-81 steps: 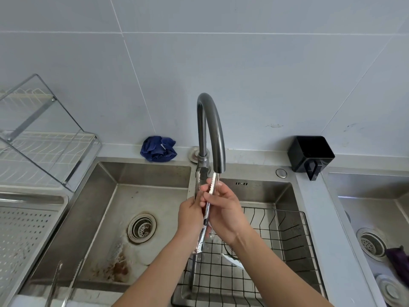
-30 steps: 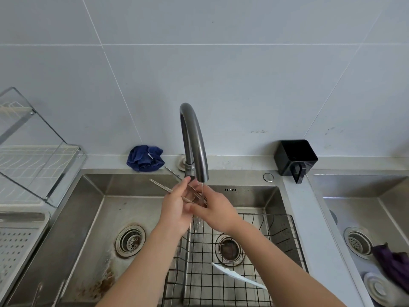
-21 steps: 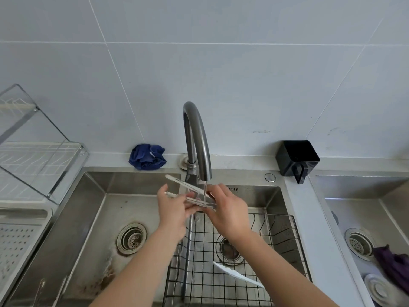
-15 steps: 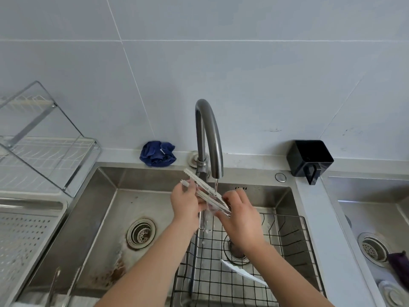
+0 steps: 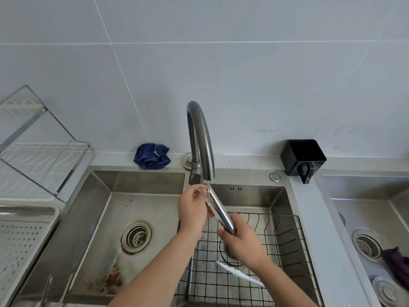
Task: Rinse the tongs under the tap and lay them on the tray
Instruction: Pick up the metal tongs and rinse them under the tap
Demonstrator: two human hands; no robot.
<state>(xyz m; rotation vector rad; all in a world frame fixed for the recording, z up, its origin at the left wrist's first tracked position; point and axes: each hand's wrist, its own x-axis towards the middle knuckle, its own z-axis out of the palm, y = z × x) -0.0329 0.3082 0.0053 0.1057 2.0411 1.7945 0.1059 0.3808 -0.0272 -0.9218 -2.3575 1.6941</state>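
Shiny metal tongs (image 5: 218,209) slant under the spout of the dark curved tap (image 5: 199,138), their tips up in a thin stream of water. My right hand (image 5: 240,237) grips the lower handle end. My left hand (image 5: 193,208) holds the upper part near the serrated tips, fingers curled around it. A perforated white tray (image 5: 20,244) sits at the far left beside the sink.
A black wire basket (image 5: 285,240) with a white utensil (image 5: 239,273) fills the right basin. The left basin (image 5: 104,218) has a drain and rusty stains. A dish rack (image 5: 39,151), blue cloth (image 5: 152,156), black holder (image 5: 303,158) and second sink (image 5: 371,218) surround.
The tongs have swung from lying nearly level across my hands to a steep slant, tips up under the water. My right hand slid down to the handle end.
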